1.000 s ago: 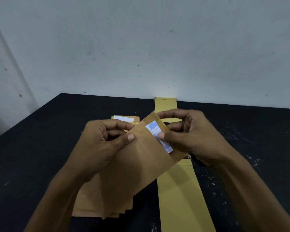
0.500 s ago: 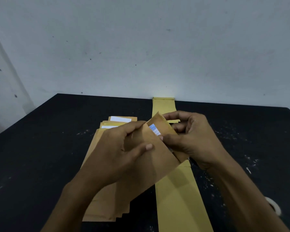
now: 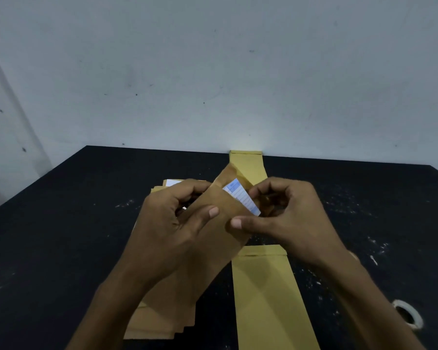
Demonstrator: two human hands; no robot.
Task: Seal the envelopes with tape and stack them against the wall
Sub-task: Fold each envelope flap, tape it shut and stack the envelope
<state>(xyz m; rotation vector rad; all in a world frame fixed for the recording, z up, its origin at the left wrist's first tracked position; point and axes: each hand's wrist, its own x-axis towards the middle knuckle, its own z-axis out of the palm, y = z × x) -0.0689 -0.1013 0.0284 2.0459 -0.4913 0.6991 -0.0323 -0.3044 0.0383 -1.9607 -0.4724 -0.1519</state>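
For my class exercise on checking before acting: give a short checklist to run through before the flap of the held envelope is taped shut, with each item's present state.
1. Brown paper envelope held by both hands: ok; left hand and right hand each have a grip on it.
2. White lined slip fully inside: not ok; it sticks out of the mouth.
3. Flap folded shut: not ok; it stands open.
4. White tape roll within view: ok; on the black table, right of the right forearm.
5. Tape piece ready: cannot tell.
6. Yellow envelope at the wall: ok; already there.
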